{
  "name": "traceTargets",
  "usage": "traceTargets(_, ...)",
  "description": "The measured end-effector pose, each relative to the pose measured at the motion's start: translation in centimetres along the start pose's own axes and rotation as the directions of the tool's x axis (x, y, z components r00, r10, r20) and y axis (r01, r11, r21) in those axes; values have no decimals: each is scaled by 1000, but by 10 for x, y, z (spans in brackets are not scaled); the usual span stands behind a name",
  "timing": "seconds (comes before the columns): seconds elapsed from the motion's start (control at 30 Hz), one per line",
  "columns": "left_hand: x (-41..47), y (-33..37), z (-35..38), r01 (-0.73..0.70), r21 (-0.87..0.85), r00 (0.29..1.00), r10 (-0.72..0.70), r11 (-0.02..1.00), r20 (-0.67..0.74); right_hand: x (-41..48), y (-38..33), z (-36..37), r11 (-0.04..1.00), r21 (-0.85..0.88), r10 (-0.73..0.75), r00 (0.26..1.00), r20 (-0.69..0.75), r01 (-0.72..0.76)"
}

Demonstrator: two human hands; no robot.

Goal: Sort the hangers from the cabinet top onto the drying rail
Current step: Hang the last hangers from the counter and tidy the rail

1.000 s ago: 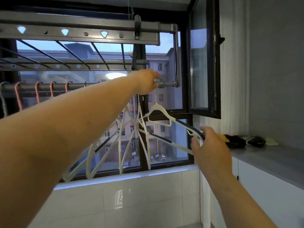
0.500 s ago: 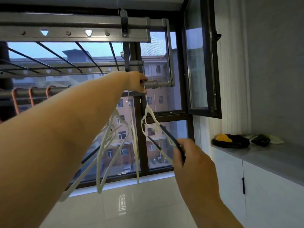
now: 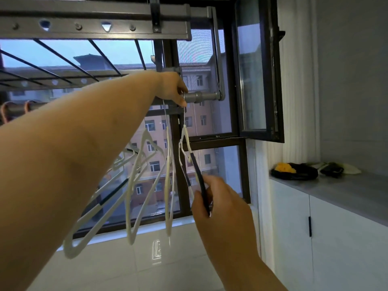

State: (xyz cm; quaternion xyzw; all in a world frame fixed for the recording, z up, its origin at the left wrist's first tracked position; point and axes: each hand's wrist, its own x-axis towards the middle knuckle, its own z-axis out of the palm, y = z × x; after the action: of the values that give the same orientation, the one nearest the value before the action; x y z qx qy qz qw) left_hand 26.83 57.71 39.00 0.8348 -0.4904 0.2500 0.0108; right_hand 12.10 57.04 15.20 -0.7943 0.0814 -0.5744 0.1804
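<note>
Head view: the left grip (image 3: 172, 88) pinches the thin wire hook of a white hanger (image 3: 185, 138) against the drying rail (image 3: 202, 97), whose bare end juts just past its fingertips. Below, the right grip (image 3: 219, 199) curls round the hanger's dark padded arm. The hanger is slim white plastic with navy shoulder sleeves. Other hangers (image 3: 144, 164) dangle beneath the left forearm. The cabinet surface (image 3: 346, 186) lies well right of both grips.

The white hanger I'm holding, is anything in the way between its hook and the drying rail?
Nothing visible. The white hanger's hook sits at the drying rail, where the left hand pinches it. The right hand holds its dark-padded arm lower down. The other hangers hang to its left, apart from it.
</note>
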Motion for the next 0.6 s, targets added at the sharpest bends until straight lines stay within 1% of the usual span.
traceTargets(0.07, -1, -1, 1, -11, -1, 1000, 11, 1000, -2, 2, -6, 1, 996, -75, -59, 996, -64, 54)
traceTargets(0.1, -2, -2, 2, -13, -3, 1000, 13, 1000, -4, 0, -8, 0, 994, -87, -72, 997, -31, 69)
traceTargets(0.17, -3, -5, 3, -15, -5, 1000, 15, 1000, -10, -2, -14, 5, 996, -59, -66, 998, 21, 67)
traceTargets(0.23, -4, -7, 3, -19, -6, 1000, 19, 1000, -14, -3, -17, 8, 993, -58, -106, 994, -28, 104)
traceTargets(0.27, -4, -7, 3, -20, -8, 1000, 20, 1000, -15, -3, -21, 8, 990, -50, -132, 991, -4, 131)
traceTargets(0.3, -5, -8, 3, -21, -8, 1000, 21, 1000, -16, -3, -23, 9, 992, -15, -128, 990, 54, 129)
traceTargets(0.37, -7, -9, 2, -22, -8, 1000, 22, 1000, -13, -8, -25, 15, 991, 44, -129, 989, 73, 126)
traceTargets(0.4, -8, -10, 2, -23, -8, 1000, 23, 1000, -10, -7, -25, 15, 987, -7, -158, 983, 92, 160)
traceTargets(0.43, -9, -11, 2, -25, -7, 1000, 25, 1000, -7, -5, -27, 14, 988, -84, -119, 986, 119, 129)
traceTargets(0.47, -10, -12, 2, -28, -7, 1000, 28, 1000, -5, -4, -29, 13, 993, -106, -49, 992, 113, 61)
traceTargets(0.53, -11, -12, 2, -35, -12, 999, 35, 999, -7, -6, -31, 15, 993, -105, -57, 998, 25, 60)
traceTargets(0.6, -13, -12, 4, -38, -20, 999, 37, 999, -20, -8, -30, 19, 997, -31, -74, 997, -2, 74)
